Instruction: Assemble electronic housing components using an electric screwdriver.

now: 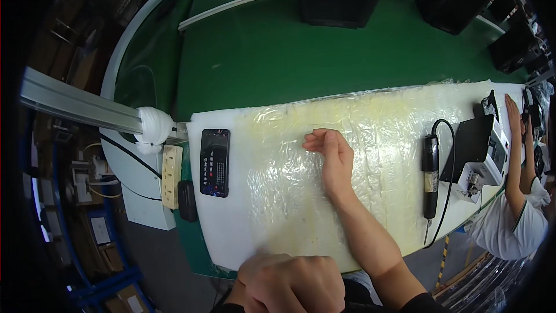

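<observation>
At one film-covered mat [289,197]: two hands [337,165] [292,284], one phone [215,163], one screwdriver [430,177]

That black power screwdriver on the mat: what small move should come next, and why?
Perhaps shift the right hand rightward to the black power screwdriver: the hand appears empty, and the tool lies to its right on the same mat.
</observation>
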`<state>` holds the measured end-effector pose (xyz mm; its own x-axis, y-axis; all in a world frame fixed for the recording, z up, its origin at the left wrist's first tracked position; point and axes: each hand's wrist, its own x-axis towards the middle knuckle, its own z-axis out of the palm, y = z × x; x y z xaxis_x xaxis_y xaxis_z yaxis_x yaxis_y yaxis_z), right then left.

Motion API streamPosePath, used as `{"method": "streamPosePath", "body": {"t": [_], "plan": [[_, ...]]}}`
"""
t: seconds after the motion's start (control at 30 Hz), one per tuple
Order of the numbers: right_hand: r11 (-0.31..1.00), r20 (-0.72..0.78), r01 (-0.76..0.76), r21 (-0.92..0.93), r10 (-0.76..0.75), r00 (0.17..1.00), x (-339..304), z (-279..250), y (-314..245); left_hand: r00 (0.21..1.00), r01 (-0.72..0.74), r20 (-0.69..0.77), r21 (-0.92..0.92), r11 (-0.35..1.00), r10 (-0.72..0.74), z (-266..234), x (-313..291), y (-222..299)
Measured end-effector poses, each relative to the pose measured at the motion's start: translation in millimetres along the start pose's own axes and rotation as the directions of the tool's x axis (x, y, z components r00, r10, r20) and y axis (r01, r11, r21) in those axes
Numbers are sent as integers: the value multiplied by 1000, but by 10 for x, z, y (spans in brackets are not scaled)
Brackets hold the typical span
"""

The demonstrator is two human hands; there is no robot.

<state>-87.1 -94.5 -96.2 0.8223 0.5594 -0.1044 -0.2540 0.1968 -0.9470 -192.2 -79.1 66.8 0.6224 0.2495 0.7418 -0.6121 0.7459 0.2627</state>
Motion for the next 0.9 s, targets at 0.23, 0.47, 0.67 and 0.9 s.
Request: {"method": "streamPosePath", "body": {"t": [0.23, 0.47, 0.67, 0.9], "plan": [[999, 6, 1, 38, -1, 1000, -1, -16, 28, 999, -27, 23, 12, 1000, 27, -25, 12, -22], [1000, 7, 6, 8, -6, 1000, 9, -23, 21, 998, -42, 49, 8, 999, 42, -43, 25, -38], [1000, 44, 4, -1, -4, 999, -40, 46, -22, 997, -60, 47, 24, 998, 59, 55, 16, -10], [1000, 8, 4, -15, -3, 1000, 4, -10, 7, 990, -99, 93, -39, 994, 102, -61, 6, -91]]}}
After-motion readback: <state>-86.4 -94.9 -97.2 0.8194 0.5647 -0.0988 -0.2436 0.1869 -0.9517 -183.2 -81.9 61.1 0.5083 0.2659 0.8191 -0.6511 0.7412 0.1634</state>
